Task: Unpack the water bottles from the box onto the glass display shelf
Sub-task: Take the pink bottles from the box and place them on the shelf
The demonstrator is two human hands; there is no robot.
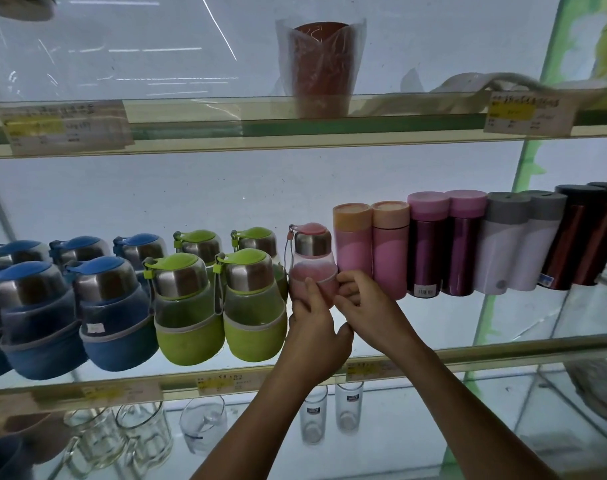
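Our left hand (314, 327) and right hand (366, 303) both grasp the pink water bottle (312, 251), upright at mid-frame on the glass display shelf (503, 355). To its left we count four green bottles (188, 306) and at least five blue bottles (111, 306). To its right we count eight tall flasks (426, 244), in pairs by colour.

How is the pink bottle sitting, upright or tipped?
Upright: the pink bottle has its cap on top; left hand and right hand grip its lower body.
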